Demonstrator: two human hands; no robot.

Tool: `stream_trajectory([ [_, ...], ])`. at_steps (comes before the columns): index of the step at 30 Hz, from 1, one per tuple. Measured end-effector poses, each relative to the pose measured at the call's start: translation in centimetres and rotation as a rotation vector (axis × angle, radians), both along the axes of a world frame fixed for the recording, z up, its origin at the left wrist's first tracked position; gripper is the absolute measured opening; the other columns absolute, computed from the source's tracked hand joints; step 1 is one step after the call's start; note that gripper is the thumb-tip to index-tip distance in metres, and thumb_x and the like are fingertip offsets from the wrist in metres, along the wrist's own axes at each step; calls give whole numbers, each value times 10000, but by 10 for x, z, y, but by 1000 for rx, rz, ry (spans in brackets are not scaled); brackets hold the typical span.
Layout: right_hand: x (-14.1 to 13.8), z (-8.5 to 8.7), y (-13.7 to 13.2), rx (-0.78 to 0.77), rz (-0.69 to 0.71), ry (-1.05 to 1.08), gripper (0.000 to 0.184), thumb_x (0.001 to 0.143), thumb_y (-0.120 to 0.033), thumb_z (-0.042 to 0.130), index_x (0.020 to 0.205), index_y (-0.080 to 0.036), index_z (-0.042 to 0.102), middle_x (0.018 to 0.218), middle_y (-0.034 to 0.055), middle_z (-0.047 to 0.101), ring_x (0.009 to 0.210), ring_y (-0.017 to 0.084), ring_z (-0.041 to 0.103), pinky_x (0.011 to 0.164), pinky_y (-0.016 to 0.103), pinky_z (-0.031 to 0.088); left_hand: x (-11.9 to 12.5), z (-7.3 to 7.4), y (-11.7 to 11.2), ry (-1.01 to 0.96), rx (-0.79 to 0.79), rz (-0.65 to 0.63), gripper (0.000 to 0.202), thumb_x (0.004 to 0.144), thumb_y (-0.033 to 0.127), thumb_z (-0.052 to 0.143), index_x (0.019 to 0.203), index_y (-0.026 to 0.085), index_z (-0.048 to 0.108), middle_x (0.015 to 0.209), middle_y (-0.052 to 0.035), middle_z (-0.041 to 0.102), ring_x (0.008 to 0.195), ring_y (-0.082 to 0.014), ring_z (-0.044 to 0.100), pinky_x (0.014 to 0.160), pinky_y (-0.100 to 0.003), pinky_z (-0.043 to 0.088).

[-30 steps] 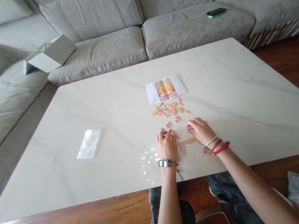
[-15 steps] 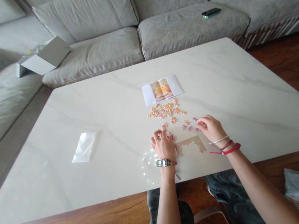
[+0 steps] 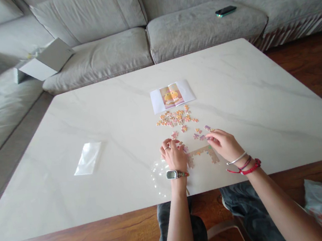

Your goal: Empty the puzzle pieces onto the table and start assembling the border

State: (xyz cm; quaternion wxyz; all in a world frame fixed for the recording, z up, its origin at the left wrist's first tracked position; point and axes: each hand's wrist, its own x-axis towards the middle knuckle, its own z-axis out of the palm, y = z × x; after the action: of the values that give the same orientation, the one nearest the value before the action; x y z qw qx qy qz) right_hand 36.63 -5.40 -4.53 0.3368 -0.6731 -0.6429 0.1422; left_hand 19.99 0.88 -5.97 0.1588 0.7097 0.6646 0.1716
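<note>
My left hand (image 3: 174,156) bends its fingers down over a few pink jigsaw pieces (image 3: 185,148) on the table; what lies under the fingertips is hidden. Thumb and forefinger of my right hand (image 3: 224,143) are pinched together at a purple jigsaw piece, which they largely cover. Between the hands lies a partly joined puzzle border (image 3: 199,151), brownish and shaped like a bracket open toward me. Loose purple pieces (image 3: 202,137) lie just left of the right fingertips. Farther off is a pile of orange and pink pieces (image 3: 174,118).
Behind the pile, a creased picture sheet (image 3: 187,89) shows two yellow figures. A clear plastic bag (image 3: 88,158) lies on the left of the white marbled table (image 3: 118,114). Beyond are a grey sofa (image 3: 118,52), a phone (image 3: 226,11) and a white box (image 3: 47,58).
My right hand has moved slightly down and toward the puzzle border, its fingers leaving the uppermost purple piece. My left hand stays over the pink pieces. The whole view has shifted a little.
</note>
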Motion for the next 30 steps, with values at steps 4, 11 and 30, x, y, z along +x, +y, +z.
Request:
stream_trajectory([
  [4, 1, 0, -1, -5, 20, 0, 169, 740, -131, 456, 851, -188, 569, 804, 37, 587, 715, 136, 559, 706, 266, 439, 0, 0, 0, 18, -6, -78, 153, 730, 163, 491, 866, 227, 523, 1000, -54, 554, 978, -247, 419, 747, -379, 336],
  [11, 4, 0, -4, -41, 41, -13, 170, 738, -137, 456, 844, -189, 579, 772, 36, 592, 681, 134, 556, 667, 257, 438, -1, 1, 0, 33, -21, -111, 140, 738, 163, 471, 854, 231, 511, 914, -39, 596, 949, -239, 453, 757, -383, 322],
  [30, 42, -3, -12, -90, -135, -4, 141, 715, -188, 482, 753, -182, 618, 722, 35, 646, 626, 137, 583, 604, 256, 453, -16, 8, 3, -420, -98, -5, 123, 706, 287, 519, 793, 201, 529, 726, 3, 605, 676, -126, 535, 666, -258, 393],
])
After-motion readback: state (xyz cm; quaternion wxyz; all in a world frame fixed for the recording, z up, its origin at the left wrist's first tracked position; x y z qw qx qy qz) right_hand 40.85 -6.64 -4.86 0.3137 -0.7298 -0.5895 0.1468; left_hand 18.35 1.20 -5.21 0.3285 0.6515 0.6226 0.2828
